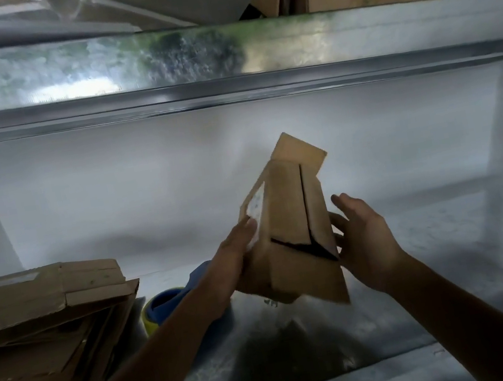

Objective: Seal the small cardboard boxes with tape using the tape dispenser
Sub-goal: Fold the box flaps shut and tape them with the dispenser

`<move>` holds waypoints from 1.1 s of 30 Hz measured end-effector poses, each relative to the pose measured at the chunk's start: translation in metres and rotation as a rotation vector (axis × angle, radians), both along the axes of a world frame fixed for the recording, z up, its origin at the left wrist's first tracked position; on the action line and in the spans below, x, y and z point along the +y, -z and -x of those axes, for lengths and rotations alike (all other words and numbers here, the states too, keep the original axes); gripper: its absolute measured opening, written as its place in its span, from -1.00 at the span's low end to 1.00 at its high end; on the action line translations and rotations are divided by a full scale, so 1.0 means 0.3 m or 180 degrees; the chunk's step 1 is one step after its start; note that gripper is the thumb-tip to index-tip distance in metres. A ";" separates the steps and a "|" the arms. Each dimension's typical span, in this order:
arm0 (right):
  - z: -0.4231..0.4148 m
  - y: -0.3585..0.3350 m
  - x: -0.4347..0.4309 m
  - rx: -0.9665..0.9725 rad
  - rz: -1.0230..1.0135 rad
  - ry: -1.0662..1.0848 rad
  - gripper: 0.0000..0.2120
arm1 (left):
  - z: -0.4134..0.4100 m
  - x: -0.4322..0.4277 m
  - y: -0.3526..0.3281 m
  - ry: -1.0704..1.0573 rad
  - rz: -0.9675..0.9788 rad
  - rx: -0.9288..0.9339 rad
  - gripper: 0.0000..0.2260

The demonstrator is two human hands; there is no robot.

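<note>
I am working over the metal shelf (456,255), with the stack of flattened cardboard (32,329) lying at my left. I am holding the small cardboard box (296,226) tilted in the air above the shelf, its flaps gaping along dark seams. The tape dispenser (162,301) is lying on the shelf behind my left forearm, untouched. My left hand (241,252) is gripping the box's left side, fingers curled round it. My right hand (362,238) is hovering beside the right side, fingers spread, and I cannot tell if it is touching. Held from one side only, the box could twist or drop, and the loose flaps could spring apart before taping.
</note>
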State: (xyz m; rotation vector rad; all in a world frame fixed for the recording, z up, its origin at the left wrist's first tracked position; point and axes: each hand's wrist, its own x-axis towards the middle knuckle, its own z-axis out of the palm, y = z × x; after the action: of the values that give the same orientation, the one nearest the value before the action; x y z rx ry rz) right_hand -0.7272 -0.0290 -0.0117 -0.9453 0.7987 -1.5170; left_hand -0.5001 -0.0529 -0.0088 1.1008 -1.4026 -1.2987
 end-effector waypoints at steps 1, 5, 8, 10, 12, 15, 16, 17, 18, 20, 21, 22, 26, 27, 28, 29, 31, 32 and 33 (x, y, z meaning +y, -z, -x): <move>-0.004 0.005 0.009 0.0056 0.0106 -0.0001 -0.59 | -0.001 -0.001 0.002 0.0007 -0.0038 -0.0135 -0.36; -0.038 0.034 0.058 0.0588 0.0622 0.0212 -0.42 | 0.051 0.007 -0.008 0.0084 -0.0181 0.0185 -0.45; -0.030 0.037 0.093 0.0599 0.0585 0.0395 -0.45 | 0.145 0.040 -0.007 0.0366 -0.0122 0.0315 -0.58; 0.014 0.028 0.128 0.0603 0.0588 0.0470 -0.48 | 0.210 0.065 0.005 0.0391 -0.0070 0.0438 -0.65; 0.086 0.024 0.172 0.0528 0.0467 0.0490 -0.48 | 0.299 0.075 0.025 0.0521 -0.0095 0.0604 -0.53; 0.237 0.026 0.238 0.0607 0.0362 0.0680 -0.48 | 0.467 0.132 0.032 0.0731 0.0000 0.0769 -0.47; 0.293 0.028 0.263 0.0647 0.0355 0.0756 -0.47 | 0.530 0.164 0.031 0.0851 0.0011 0.0821 -0.48; 0.352 0.031 0.290 0.0671 0.0316 0.0815 -0.46 | 0.596 0.183 0.039 0.0990 -0.0019 0.0921 -0.48; 0.416 0.036 0.316 0.0687 0.0281 0.0874 -0.46 | 0.662 0.212 0.035 0.1088 -0.0049 0.1027 -0.48; 0.547 0.039 0.369 0.0756 0.0271 0.0993 -0.45 | 0.802 0.247 0.037 0.1155 -0.0047 0.1212 -0.47; 0.613 0.038 0.394 0.0793 0.0264 0.1059 -0.45 | 0.875 0.267 0.039 0.1192 -0.0049 0.1255 -0.47; 0.680 0.038 0.417 0.0827 0.0270 0.1103 -0.45 | 0.944 0.291 0.033 0.1204 -0.0082 0.1258 -0.48; 0.926 0.035 0.503 0.0771 0.0286 0.1217 -0.48 | 1.199 0.375 0.026 0.1410 -0.0244 0.1212 -0.53; 0.981 0.032 0.520 0.0777 0.0287 0.1218 -0.47 | 1.257 0.392 0.023 0.1417 -0.0286 0.1202 -0.52; 1.035 0.033 0.535 0.0787 0.0279 0.1232 -0.47 | 1.309 0.413 0.017 0.1383 -0.0310 0.1198 -0.53; 1.086 0.032 0.547 0.0784 0.0262 0.1260 -0.46 | 1.358 0.429 0.011 0.1354 -0.0317 0.1195 -0.53; 1.182 0.035 0.564 0.0737 0.0225 0.1304 -0.45 | 1.449 0.452 0.008 0.1361 -0.0246 0.1112 -0.57; 1.226 0.037 0.571 0.0686 0.0193 0.1325 -0.45 | 1.486 0.461 0.009 0.1342 -0.0203 0.1037 -0.60; 1.267 0.038 0.577 0.0638 0.0167 0.1344 -0.44 | 1.520 0.467 0.009 0.1330 -0.0163 0.0963 -0.63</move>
State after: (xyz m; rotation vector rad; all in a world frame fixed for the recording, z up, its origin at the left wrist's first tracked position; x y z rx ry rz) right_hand -1.1073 0.1442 -0.0232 -1.0221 1.1622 -1.8295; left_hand -0.9562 0.0872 -0.0114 0.6223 -1.4153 -1.7247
